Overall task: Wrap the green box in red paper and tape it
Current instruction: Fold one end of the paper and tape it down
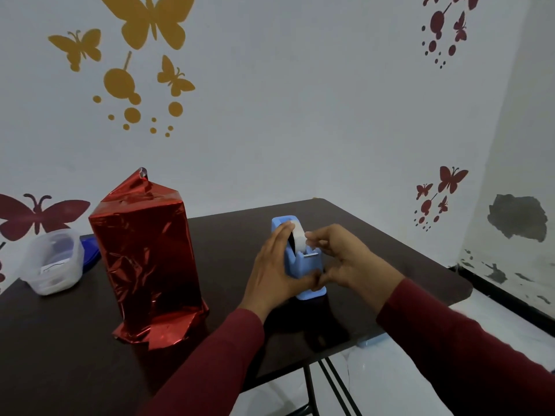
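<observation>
Far left of the dark table [75,340]: clear plastic tub [52,261] sitting near the edge, blue lid [91,255] poking out just behind it. Next over, the box [145,265] is standing upright, already covered in shiny red paper [156,333]; top end twisted to a loose peak, bottom end flaring out unfolded on the table. No green showing. It's standing apart from both hands.

Centre: blue tape dispenser [303,265] sitting on the table with a white tape roll [297,235] in it. Left hand [271,273] is wrapping around the dispenser's left side, fingers reaching up to the roll, thumb low on the base, bracing it. Right hand [345,259] is working at the cutter end, thumb and forefinger pinching at the roll's edge; can't tell if a tape end is actually caught. Both sleeves dark red.
</observation>
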A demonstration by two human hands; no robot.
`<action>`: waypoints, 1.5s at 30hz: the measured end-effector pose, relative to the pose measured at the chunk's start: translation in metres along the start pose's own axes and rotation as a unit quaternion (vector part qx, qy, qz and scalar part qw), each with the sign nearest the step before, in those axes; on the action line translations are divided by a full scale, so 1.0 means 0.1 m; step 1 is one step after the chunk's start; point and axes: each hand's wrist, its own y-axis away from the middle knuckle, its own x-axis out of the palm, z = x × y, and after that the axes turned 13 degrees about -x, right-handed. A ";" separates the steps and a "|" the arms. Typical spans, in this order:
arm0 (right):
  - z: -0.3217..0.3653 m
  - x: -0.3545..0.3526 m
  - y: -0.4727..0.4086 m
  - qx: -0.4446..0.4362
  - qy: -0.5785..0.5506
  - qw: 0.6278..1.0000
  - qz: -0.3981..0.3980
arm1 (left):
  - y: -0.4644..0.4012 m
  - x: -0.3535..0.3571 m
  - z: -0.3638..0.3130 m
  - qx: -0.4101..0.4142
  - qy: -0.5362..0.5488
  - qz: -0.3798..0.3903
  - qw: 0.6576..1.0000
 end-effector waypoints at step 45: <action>-0.73 -0.42 0.31 -0.266 -0.056 0.962 -0.004 | 0.01 -0.40 -0.76 0.117 -0.211 0.132 0.962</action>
